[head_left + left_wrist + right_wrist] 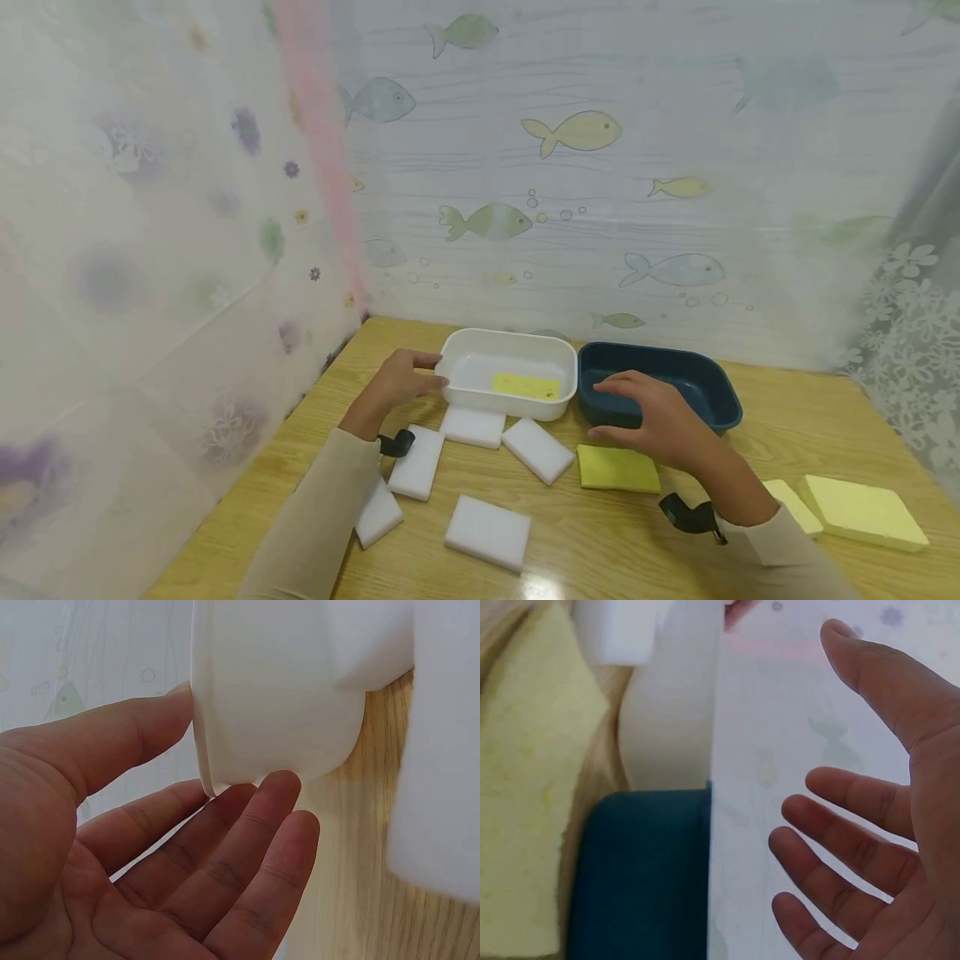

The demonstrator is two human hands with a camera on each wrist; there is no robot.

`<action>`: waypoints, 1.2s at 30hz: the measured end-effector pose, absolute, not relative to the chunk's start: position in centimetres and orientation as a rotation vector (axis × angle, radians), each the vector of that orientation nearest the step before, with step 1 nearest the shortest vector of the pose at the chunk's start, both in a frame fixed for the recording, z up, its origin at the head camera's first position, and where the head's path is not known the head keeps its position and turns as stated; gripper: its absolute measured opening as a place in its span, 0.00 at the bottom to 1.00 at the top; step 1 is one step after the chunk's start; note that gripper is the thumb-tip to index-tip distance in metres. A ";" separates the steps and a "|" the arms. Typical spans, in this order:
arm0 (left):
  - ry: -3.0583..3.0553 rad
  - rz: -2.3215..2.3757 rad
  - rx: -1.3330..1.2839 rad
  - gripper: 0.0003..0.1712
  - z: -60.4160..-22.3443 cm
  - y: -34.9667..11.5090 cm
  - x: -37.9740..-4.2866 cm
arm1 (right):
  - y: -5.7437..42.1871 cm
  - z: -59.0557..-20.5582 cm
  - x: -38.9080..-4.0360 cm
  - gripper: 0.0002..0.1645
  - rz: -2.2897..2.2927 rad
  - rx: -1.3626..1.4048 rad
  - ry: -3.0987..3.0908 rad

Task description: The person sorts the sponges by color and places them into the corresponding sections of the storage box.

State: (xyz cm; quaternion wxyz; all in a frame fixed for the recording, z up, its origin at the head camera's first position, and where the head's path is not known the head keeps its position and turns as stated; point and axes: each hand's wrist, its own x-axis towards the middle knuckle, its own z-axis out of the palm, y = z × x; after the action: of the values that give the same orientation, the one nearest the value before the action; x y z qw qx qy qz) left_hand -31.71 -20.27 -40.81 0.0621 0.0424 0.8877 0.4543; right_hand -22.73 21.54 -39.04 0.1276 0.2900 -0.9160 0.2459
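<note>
A white plastic tub stands at the back of the table with a flat yellow piece inside. My left hand touches its left end; in the left wrist view the thumb and extended fingers meet the tub's rim. Beside it, on the right, is a dark blue tub. Over that tub's near side hovers my right hand, holding nothing, fingers spread from the thumb. A yellow sponge lies just in front of the blue tub, below the right hand.
Several white sponge blocks lie before the white tub, among them one at its front wall and one nearer me. Two pale yellow sponges, the larger one outermost, lie at the right. Behind the table hangs a fish-print curtain.
</note>
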 end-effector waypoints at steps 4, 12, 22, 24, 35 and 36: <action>2.670 1.390 0.113 0.35 -40.9 -20.3 -31.7 | 22.2 -39.5 -22.1 0.40 0.692 0.860 -2.630; 2.667 1.402 0.107 0.35 -40.9 -20.2 -31.5 | 23.8 -40.3 -21.3 0.39 0.658 0.855 -2.582; 2.671 1.382 0.125 0.35 -41.2 -20.2 -31.6 | 25.2 -41.4 -20.3 0.37 0.725 0.884 -2.585; 2.673 1.383 0.134 0.35 -41.1 -20.2 -31.7 | 25.3 -41.4 -20.2 0.36 0.721 0.888 -2.590; 2.671 1.380 0.128 0.35 -40.6 -20.0 -31.4 | 26.3 -42.1 -19.8 0.40 0.669 0.857 -2.720; 2.675 1.378 0.122 0.35 -40.6 -20.0 -31.4 | 26.3 -42.1 -19.8 0.40 0.669 0.854 -2.725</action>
State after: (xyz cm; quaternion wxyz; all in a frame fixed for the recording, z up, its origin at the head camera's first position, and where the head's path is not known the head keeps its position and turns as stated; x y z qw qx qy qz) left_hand -31.43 -20.01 -40.59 0.0651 0.0404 0.8864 0.4565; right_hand -19.80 26.30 -42.14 0.1039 0.2896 -0.9240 0.2269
